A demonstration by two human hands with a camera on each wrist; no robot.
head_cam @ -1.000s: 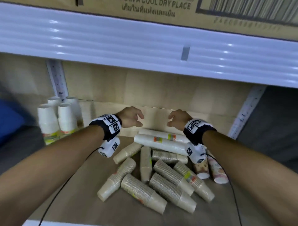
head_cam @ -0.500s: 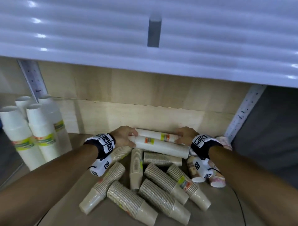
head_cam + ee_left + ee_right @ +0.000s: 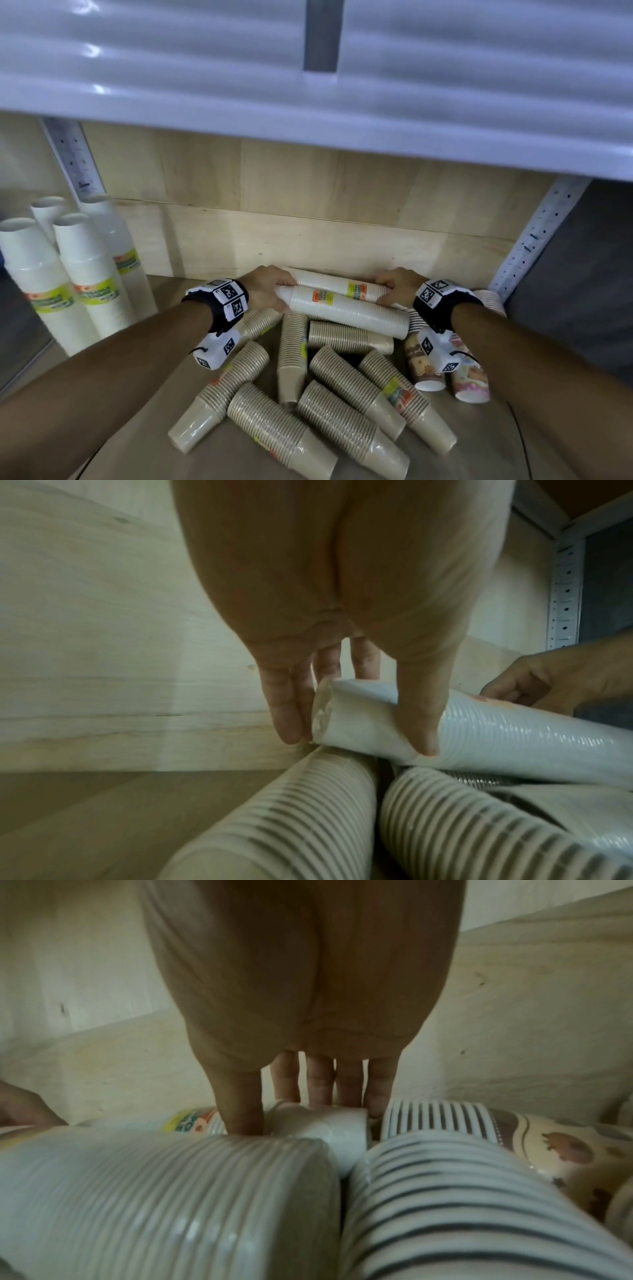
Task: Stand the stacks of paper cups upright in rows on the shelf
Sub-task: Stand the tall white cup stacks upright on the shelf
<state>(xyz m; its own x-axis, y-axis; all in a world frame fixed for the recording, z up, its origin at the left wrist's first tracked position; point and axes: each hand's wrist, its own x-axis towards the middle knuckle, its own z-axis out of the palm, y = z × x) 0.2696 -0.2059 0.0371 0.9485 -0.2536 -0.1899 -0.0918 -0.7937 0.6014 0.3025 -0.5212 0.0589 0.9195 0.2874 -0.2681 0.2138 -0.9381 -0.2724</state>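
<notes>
Gripping the far white sleeved stack (image 3: 337, 291) lying against the shelf (image 3: 113, 452) back, left hand (image 3: 265, 291) and right hand (image 3: 399, 286) curled on its ends; light, slick, bendy, so I'd lift both ends.

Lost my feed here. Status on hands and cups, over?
Left hand grips front white stack at its left end; right hand grips rear white stack. Both lying flat. Brown stacks piled in front.
</notes>
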